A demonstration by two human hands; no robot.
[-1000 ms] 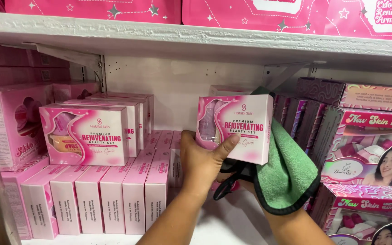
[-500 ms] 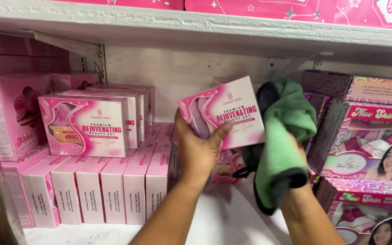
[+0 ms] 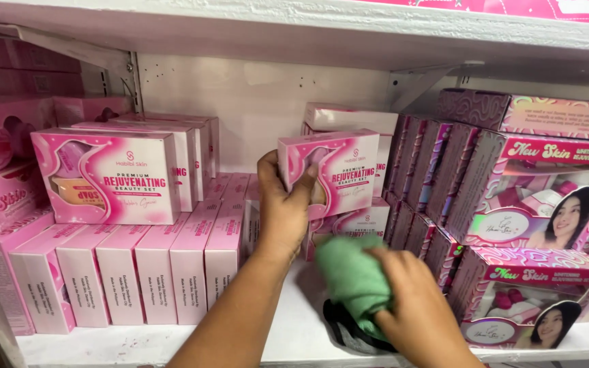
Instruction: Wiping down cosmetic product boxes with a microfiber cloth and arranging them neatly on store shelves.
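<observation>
My left hand [image 3: 284, 208] grips a pink and white cosmetics box [image 3: 339, 170] by its left end and holds it upright above other boxes at the middle of the shelf. My right hand [image 3: 414, 307] is closed on a green cloth [image 3: 354, 276] and presses it low against the white shelf board [image 3: 138, 344], just below the held box. A dark piece of fabric [image 3: 349, 334] shows under the cloth.
A row of matching pink boxes [image 3: 114, 177] stands at the left on flat pink cartons [image 3: 151, 272]. Purple and pink boxes with a printed portrait [image 3: 526, 204] are stacked at the right. Another white shelf [image 3: 294, 27] runs overhead.
My right hand has dropped with the green cloth from beside the box down to the shelf board. My left hand has kept the box and set it upright, further back.
</observation>
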